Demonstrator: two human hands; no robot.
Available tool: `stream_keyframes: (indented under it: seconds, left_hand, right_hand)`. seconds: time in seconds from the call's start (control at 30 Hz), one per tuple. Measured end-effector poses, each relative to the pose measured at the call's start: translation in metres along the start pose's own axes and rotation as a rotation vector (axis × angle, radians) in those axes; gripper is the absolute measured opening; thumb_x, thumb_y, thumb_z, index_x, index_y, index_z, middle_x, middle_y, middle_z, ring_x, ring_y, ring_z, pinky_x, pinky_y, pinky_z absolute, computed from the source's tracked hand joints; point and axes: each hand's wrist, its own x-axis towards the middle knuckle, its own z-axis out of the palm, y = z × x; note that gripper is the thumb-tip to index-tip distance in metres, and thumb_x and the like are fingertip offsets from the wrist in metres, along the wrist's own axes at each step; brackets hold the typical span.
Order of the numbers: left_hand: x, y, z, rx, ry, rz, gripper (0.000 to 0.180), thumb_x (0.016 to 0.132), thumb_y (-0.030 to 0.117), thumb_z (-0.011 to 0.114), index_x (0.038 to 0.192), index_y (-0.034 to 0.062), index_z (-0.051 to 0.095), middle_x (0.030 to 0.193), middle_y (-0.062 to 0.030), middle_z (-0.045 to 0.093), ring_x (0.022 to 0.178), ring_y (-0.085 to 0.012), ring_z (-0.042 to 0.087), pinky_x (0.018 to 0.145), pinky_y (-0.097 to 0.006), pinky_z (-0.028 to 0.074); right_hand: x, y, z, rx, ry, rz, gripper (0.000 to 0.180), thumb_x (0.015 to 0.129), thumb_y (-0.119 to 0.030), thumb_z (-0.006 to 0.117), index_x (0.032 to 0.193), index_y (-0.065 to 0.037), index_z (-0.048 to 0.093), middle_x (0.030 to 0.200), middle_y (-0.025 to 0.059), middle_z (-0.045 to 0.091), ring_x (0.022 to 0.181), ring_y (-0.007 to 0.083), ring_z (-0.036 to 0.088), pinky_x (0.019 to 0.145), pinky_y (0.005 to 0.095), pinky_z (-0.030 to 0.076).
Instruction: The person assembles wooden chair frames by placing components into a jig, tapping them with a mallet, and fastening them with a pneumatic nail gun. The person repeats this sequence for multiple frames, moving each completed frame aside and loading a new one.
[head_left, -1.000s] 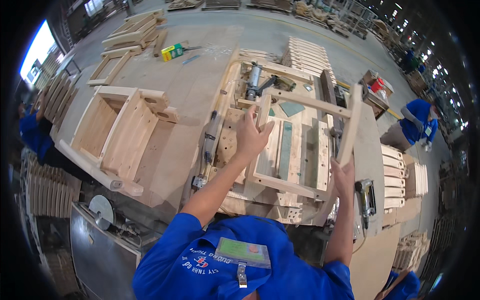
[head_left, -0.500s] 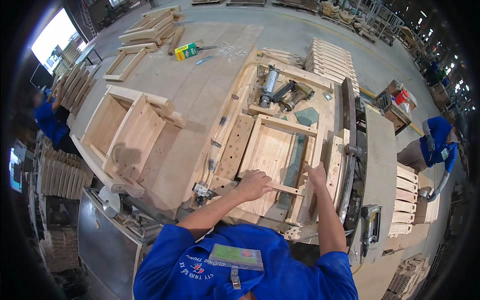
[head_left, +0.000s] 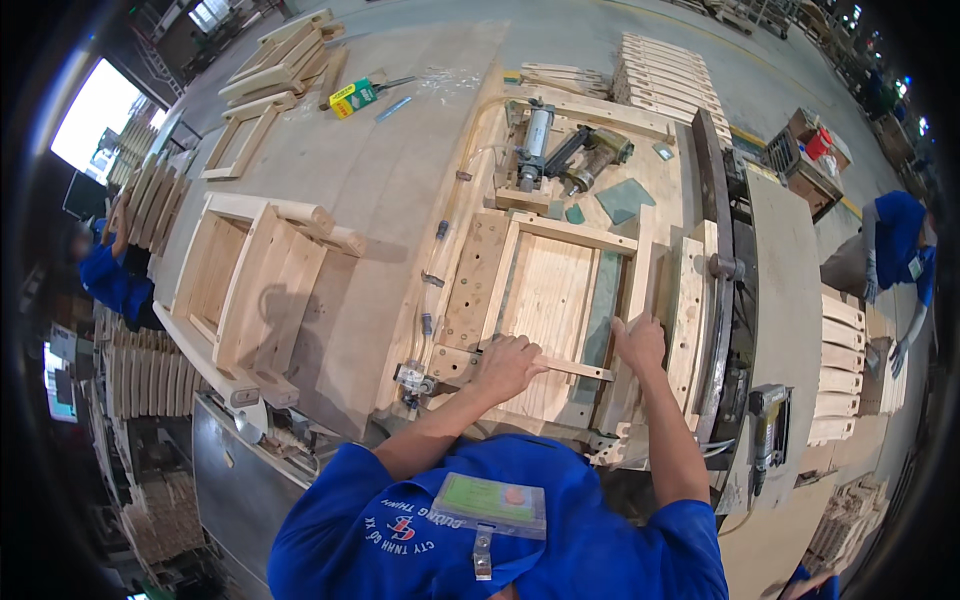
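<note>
Workbench amid timber-stacked workshop floor

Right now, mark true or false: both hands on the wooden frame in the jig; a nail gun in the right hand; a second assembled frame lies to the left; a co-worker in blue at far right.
1. Both hands rest on the pale wooden frame in the jig: true; left hand, right hand.
2. The right hand holds a nail gun: false; the grey pneumatic nail gun lies apart, at the right.
3. A second assembled wooden frame lies to the left: true.
4. A co-worker in blue is at far right: true.
5. The bench is bare metal: false; wooden bench.
</note>
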Motion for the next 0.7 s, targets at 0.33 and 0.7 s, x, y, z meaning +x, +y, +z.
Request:
stream_keyframes:
  seconds: [0.33, 0.7]
  left_hand:
    - [-0.003, 0.004, -0.005, -0.003, -0.001, -0.027, 0.031, 0.091, 0.033, 0.079, 0.111, 0.0096, 0.076, 0.104, -0.0101, 0.071, 0.102, -0.0329, 0.069, 0.089, -0.046, 0.055]
    - [-0.049, -0.020, -0.094, -0.018, 0.458, 0.174, 0.014, 0.084, 0.009, 0.083, 0.095, 0.0064, 0.074, 0.092, -0.0077, 0.071, 0.087, -0.0292, 0.069, 0.078, -0.041, 0.057]
  right_hand:
    - [-0.110, -0.039, 0.037, -0.130, 0.050, -0.703, 0.051, 0.088, -0.025, 0.077, 0.130, 0.000, 0.064, 0.105, 0.0148, 0.067, 0.104, 0.0339, 0.064, 0.093, 0.0477, 0.048]
    - [-0.121, -0.044, 0.032, -0.103, 0.079, -0.686, 0.053, 0.088, -0.022, 0.078, 0.133, 0.000, 0.062, 0.112, 0.0150, 0.067, 0.111, 0.0327, 0.063, 0.102, 0.0465, 0.046]
